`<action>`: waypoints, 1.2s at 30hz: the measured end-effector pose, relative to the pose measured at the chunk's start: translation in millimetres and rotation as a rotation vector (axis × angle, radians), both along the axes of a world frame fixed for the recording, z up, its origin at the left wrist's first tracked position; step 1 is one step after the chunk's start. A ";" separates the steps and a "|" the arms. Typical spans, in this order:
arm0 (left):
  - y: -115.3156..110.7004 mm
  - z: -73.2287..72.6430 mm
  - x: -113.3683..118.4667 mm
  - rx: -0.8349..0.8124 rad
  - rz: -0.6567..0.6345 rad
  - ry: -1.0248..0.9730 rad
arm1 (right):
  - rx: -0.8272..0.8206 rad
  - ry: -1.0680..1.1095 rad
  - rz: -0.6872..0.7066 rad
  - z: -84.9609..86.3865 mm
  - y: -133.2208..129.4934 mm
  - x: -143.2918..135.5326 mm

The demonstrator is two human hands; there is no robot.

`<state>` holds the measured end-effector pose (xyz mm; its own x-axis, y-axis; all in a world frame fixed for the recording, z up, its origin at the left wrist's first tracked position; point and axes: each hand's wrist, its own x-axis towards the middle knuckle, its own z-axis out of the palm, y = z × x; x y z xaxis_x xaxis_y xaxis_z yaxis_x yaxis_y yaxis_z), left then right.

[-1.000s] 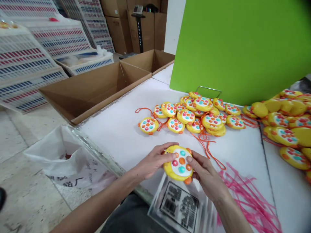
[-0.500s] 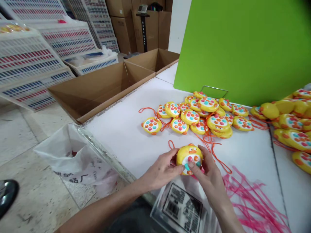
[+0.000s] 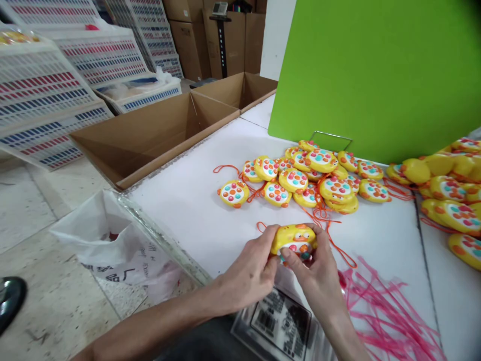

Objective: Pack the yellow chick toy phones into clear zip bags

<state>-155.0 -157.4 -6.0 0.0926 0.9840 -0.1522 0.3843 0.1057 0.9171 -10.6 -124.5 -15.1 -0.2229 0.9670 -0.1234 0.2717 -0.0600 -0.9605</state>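
Note:
Between my two hands I hold a yellow duck-shaped toy (image 3: 295, 236) with coloured round buttons on a white belly, its face tilted toward the upper right. My left hand (image 3: 251, 265) grips its left side, fingers curled behind. On the right side, my right hand (image 3: 315, 265) is closed around it, with the thumb across the button area. An orange cord loop (image 3: 260, 226) shows just left of the toy. Below the hands lies a clear plastic package (image 3: 280, 321) with a black-and-white printed label. A pile of similar duck toys (image 3: 295, 180) with orange cords sits beyond my hands.
Pink ribbon strips (image 3: 394, 311) lie at the right front of the white table (image 3: 180, 200). More duck toys (image 3: 456, 210) are heaped at the far right. A green board (image 3: 368, 75) stands behind. Open cardboard boxes (image 3: 161, 135) and a white bag (image 3: 112, 235) adjoin the left edge.
The duck toy has been tipped and turned in my hands, its face now further right and its yellow top showing more. Both hands still hold it.

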 end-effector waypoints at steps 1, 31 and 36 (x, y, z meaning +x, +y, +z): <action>1.9 -0.4 -2.1 -0.009 -0.001 -0.035 | 0.014 -0.032 0.017 -0.4 -0.4 0.6; -25.2 -79.8 45.3 0.545 -0.375 0.641 | -0.552 0.597 -0.394 -27.2 -38.9 75.8; -25.7 -69.6 40.3 0.388 -0.325 0.508 | -0.588 0.438 -0.437 -21.7 -57.3 101.2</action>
